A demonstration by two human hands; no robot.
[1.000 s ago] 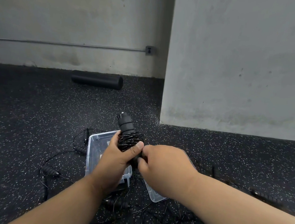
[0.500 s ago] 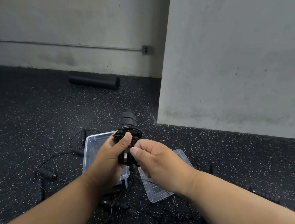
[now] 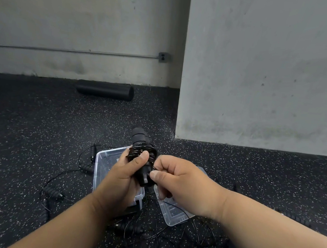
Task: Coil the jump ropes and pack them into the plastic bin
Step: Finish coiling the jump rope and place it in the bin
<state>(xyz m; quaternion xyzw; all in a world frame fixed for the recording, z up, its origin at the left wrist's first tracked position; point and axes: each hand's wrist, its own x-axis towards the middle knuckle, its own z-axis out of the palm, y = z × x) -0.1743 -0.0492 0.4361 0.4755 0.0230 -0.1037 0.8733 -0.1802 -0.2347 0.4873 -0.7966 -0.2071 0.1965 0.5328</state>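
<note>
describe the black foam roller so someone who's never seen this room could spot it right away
Start at the corner where the grey pillar juts out from the back wall. Left of that corner, the foam roller lies on the speckled floor beside the wall's base. It is a thick, smooth black cylinder, unlike the thin, tangled jump ropes nearer the camera.

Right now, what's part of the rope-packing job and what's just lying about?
Job: coiled jump rope gripped by left hand; right hand pinching its cord; plastic bin; bin lid; loose ropes on floor.
Lying about: foam roller; wall outlet.
</note>
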